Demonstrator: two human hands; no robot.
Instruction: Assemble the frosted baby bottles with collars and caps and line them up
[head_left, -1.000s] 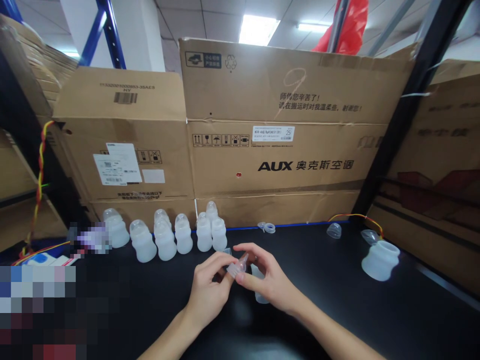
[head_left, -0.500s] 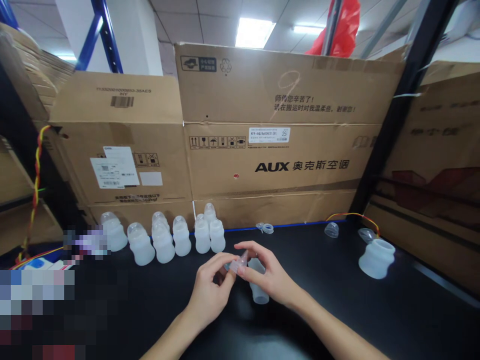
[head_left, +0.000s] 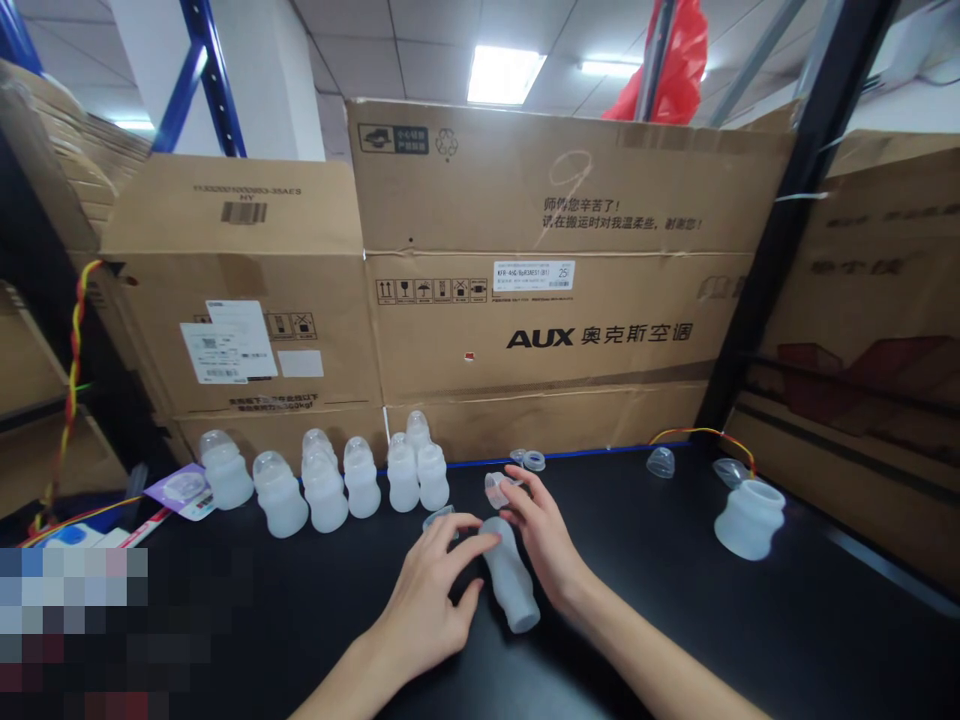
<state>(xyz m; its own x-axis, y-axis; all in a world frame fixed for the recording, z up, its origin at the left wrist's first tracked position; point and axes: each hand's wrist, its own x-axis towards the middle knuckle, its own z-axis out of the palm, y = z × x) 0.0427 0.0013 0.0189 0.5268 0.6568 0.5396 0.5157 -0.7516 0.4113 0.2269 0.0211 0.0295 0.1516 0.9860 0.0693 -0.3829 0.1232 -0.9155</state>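
A frosted white baby bottle [head_left: 513, 580] lies between my hands, its narrow base toward me. My left hand [head_left: 439, 590] is open beside it, fingers apart, with the index fingertip over the bottle's far end; I cannot tell whether it presses on it. Partly hidden behind the left fingers is a clear cap [head_left: 438, 521]. My right hand [head_left: 546, 545] is just right of the bottle, its fingertips closed on a clear bottle nipple with its ring [head_left: 496, 489]. The fingers cover part of that piece.
Several capped bottles [head_left: 280, 500] stand at the back left. Clear rings [head_left: 533, 461] lie by the cardboard wall [head_left: 570, 410]. At right are an uncapped bottle [head_left: 748, 522] and a clear cap [head_left: 661, 462]. A purple card [head_left: 180, 490] lies at far left.
My hands have parted. The clear nipple piece moved from between both hands to the back with my right hand. My left hand opened and lowered toward the bottle, which now lies more slanted.
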